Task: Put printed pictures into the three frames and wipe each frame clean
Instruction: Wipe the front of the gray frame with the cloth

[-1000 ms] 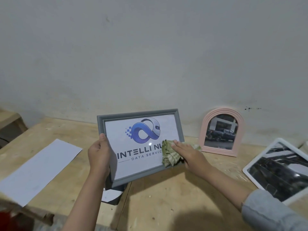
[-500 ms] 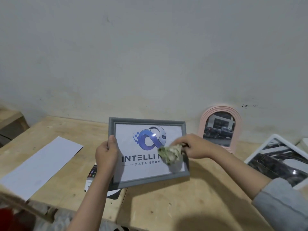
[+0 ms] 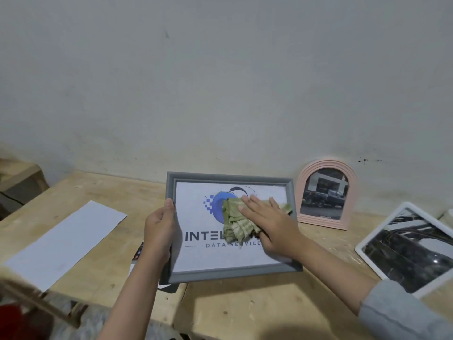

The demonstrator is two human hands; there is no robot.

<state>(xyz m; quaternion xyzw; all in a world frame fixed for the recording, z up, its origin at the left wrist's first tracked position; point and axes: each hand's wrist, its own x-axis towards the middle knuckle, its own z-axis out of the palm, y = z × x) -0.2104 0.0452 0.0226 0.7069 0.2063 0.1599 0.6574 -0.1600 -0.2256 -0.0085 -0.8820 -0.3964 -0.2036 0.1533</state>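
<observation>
A grey rectangular frame (image 3: 232,272) with a logo print lies tilted over the wooden table (image 3: 257,307). My left hand (image 3: 159,229) grips its left edge. My right hand (image 3: 267,222) lies flat, pressing a green cloth (image 3: 235,223) onto the glass at its middle. A pink arched frame (image 3: 302,192) with a truck picture stands against the wall to the right. At the far right a white frame (image 3: 367,256) with a dark picture lies flat.
A blank white sheet (image 3: 63,244) lies on the table at the left. A dark object (image 3: 169,287) pokes out from under the grey frame's near left corner. A white wall (image 3: 220,82) rises right behind the table.
The grey frame has swung from tilted up toward me to lying flatter and squarer. My right hand went from pinching the cloth at the right edge to pressing it flat at the middle.
</observation>
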